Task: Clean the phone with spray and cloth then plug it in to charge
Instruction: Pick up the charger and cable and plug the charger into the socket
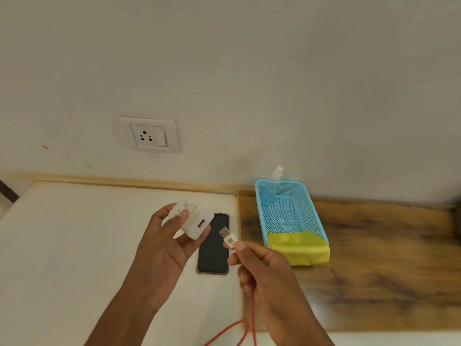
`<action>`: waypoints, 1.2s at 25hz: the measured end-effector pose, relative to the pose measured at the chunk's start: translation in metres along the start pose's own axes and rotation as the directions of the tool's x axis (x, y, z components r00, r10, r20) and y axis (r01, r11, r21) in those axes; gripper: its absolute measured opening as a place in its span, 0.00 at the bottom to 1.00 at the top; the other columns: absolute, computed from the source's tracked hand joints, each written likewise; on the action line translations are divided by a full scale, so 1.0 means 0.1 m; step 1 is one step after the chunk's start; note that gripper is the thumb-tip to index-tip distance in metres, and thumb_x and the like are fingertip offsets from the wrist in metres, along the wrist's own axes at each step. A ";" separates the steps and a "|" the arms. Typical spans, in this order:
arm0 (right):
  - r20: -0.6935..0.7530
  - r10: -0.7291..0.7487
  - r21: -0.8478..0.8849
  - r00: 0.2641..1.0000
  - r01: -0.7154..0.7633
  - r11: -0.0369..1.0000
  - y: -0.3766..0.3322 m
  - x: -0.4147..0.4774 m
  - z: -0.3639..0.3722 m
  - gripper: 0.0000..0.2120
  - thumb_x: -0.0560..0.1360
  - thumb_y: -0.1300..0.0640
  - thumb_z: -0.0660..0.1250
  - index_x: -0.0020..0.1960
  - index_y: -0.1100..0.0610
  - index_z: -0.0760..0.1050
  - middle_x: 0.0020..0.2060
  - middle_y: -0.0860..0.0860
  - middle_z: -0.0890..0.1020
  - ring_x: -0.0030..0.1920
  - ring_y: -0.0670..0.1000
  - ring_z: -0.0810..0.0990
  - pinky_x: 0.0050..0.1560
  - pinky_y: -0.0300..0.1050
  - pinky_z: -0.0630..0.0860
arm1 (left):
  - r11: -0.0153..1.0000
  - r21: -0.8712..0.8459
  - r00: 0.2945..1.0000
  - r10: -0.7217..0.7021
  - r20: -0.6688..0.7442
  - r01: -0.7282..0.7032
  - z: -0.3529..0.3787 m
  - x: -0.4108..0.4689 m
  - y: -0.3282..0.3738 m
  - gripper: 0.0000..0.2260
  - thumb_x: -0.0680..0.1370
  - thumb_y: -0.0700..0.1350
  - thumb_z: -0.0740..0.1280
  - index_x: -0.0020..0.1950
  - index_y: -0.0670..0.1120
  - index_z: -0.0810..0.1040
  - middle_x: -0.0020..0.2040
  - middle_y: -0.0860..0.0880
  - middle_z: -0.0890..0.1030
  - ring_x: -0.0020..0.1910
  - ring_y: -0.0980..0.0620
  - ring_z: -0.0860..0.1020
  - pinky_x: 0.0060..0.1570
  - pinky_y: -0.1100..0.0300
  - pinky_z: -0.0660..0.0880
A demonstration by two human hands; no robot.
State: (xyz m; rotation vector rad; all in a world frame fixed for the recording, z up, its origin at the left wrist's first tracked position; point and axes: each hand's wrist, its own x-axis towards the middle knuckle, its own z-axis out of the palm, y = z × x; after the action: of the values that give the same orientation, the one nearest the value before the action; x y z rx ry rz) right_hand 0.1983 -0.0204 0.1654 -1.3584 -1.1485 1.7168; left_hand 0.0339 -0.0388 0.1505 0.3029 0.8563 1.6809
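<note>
A dark phone [214, 248] lies screen up on the white tabletop [74, 245], partly behind my hands. My left hand [159, 253] holds a white charger adapter [193, 219] above the phone, its USB port turned to the right. My right hand [262, 268] pinches the white USB plug [228, 237] of a red cable [252, 318], the metal tip aimed at the adapter's port with a small gap between them. The clear spray bottle [273, 187] with blue liquid leans in the far end of a blue basket [291, 213]. A yellow cloth [298, 247] fills the basket's near end.
A white wall socket [149, 136] with a switch sits on the wall above the table's back left. The basket stands on a dark wooden surface [374, 265] to the right of the white top. The red cable loops off the bottom edge of the view.
</note>
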 end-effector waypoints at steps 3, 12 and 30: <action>0.126 0.060 0.191 0.990 -0.083 0.978 -0.07 -0.03 0.10 0.08 0.72 0.53 0.67 0.42 0.55 0.83 0.31 0.51 0.84 0.24 0.43 0.74 0.25 0.34 0.71 | 0.999 0.035 1.000 0.012 -0.023 -0.011 0.08 0.04 0.04 0.17 0.69 0.44 0.67 0.58 0.47 0.74 0.50 0.43 0.84 0.51 0.41 0.82 0.38 0.54 0.82; 0.064 0.049 0.267 0.997 -0.064 0.962 -0.19 -0.01 0.21 0.11 0.73 0.53 0.65 0.42 0.59 0.83 0.28 0.51 0.83 0.24 0.44 0.74 0.25 0.34 0.72 | 0.981 0.158 0.993 0.117 -0.024 -0.112 0.21 -0.02 0.10 0.21 0.66 0.44 0.68 0.58 0.50 0.73 0.55 0.43 0.81 0.52 0.43 0.82 0.37 0.57 0.81; 0.050 -0.103 0.312 0.993 0.082 0.946 -0.10 -0.11 0.27 0.10 0.67 0.54 0.69 0.45 0.58 0.83 0.39 0.57 0.86 0.32 0.47 0.83 0.32 0.36 0.78 | 0.888 0.374 0.960 0.281 0.024 -0.269 0.21 -0.15 0.23 0.15 0.64 0.45 0.70 0.49 0.54 0.76 0.46 0.50 0.84 0.50 0.47 0.83 0.39 0.56 0.82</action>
State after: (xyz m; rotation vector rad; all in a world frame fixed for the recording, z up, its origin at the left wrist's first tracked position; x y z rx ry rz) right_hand 0.1747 -0.0321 0.1810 -1.0473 -0.9138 1.7961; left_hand 0.0346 -0.0457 0.1841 0.6901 1.2048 1.7766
